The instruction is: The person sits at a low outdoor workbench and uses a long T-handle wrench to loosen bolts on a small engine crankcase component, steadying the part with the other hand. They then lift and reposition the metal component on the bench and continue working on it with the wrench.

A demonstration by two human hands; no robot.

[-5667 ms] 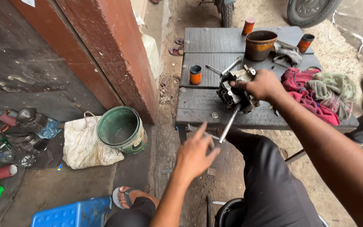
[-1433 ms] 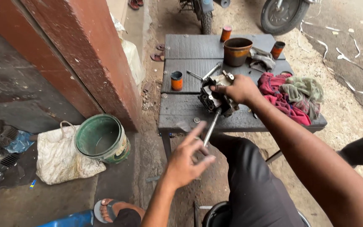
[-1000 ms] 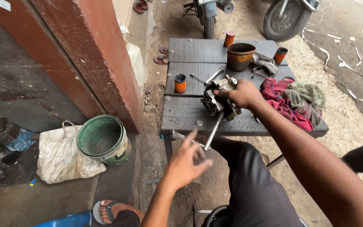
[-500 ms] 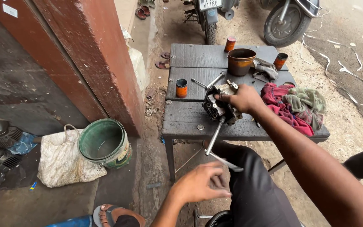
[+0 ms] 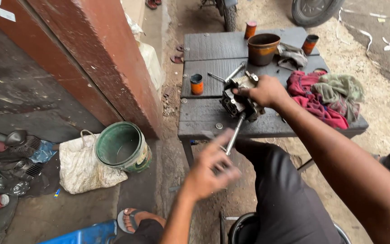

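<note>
right hand [image 5: 265, 91] steadies engine part [image 5: 238, 101].

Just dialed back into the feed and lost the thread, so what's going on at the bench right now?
A person sits at a dark wooden table. The right hand presses down on a greasy metal engine part at the table's front edge. The left hand, blurred, grips the end of a long metal rod sticking out of that part toward the person. Small orange cans, a rusty pot and rags lie on the table; a green bucket stands on the floor.
</note>
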